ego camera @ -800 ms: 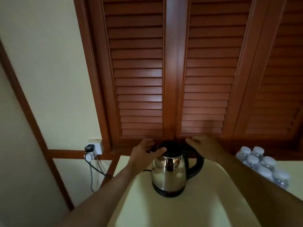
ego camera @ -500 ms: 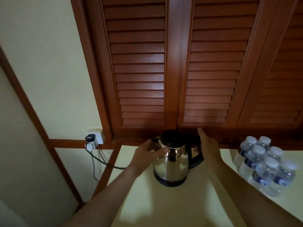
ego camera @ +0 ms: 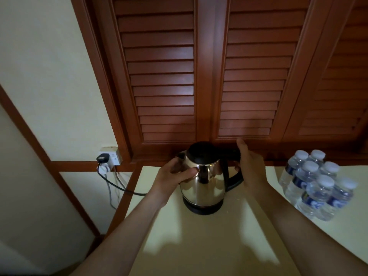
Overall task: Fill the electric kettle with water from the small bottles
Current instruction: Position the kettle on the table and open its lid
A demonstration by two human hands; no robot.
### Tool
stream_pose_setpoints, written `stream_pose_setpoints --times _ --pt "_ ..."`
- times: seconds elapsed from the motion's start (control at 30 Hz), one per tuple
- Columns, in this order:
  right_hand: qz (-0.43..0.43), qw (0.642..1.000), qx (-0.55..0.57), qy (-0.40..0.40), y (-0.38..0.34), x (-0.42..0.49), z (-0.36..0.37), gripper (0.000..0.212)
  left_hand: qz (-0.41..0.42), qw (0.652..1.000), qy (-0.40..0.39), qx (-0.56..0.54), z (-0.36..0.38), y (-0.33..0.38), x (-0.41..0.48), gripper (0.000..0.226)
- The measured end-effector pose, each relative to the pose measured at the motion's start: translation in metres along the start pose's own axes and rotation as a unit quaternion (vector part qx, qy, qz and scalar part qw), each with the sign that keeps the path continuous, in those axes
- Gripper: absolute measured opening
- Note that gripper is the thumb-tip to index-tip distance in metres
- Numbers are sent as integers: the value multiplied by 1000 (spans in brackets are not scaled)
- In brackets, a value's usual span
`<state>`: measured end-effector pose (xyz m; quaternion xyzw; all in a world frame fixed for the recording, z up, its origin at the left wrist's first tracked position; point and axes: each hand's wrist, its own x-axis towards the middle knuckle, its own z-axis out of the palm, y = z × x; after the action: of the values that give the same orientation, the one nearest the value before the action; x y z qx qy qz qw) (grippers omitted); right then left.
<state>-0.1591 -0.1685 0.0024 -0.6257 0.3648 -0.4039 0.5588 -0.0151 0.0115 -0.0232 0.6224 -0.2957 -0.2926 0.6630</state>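
A shiny steel electric kettle (ego camera: pixel 203 184) with a black lid, black handle and black base stands on the cream table (ego camera: pixel 199 246), its lid closed. My left hand (ego camera: pixel 173 176) cups the kettle's left side near the spout. My right hand (ego camera: pixel 252 168) rests against the black handle on the right, fingers pointing up. A shrink-wrapped pack of several small water bottles (ego camera: pixel 316 182) with white caps and blue labels stands at the table's right, about a hand's width from my right hand.
Brown louvred wooden shutters (ego camera: pixel 199 76) rise right behind the kettle. A wall socket (ego camera: pixel 109 156) with a black plug sits left of the table, and its cord (ego camera: pixel 119 188) runs toward the kettle base. The table's left edge drops off beside my left forearm.
The view has tilted down and the bottles show more fully. My right hand has come off the lid area to the handle side; my left hand has settled on the kettle body.
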Motion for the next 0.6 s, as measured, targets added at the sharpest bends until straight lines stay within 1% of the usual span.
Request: stream_pose_setpoints --times 0.07,0.17,0.23,0.33,0.37,0.47,0.6 --pt "-7 1000 24 -8 -6 -10 -4 50 19 1000 -3 1 -2 6 -10 56" --pt "5 999 45 -21 -8 -32 -13 52 36 999 10 6 -2 9 -33 58" --pt "16 998 52 -24 -7 -49 -18 52 37 999 20 7 -1 7 -51 55" --pt "34 998 46 -16 -1 -76 -26 53 32 999 27 21 0 -2 -80 41" --pt "40 998 42 -13 1 -84 -28 52 28 999 30 20 0 -7 -90 39" --pt "51 998 25 3 8 -105 -33 52 9 999 39 19 1 -20 -113 44" --pt "55 998 13 16 11 -123 -34 55 21 998 35 39 -2 -30 -129 51"
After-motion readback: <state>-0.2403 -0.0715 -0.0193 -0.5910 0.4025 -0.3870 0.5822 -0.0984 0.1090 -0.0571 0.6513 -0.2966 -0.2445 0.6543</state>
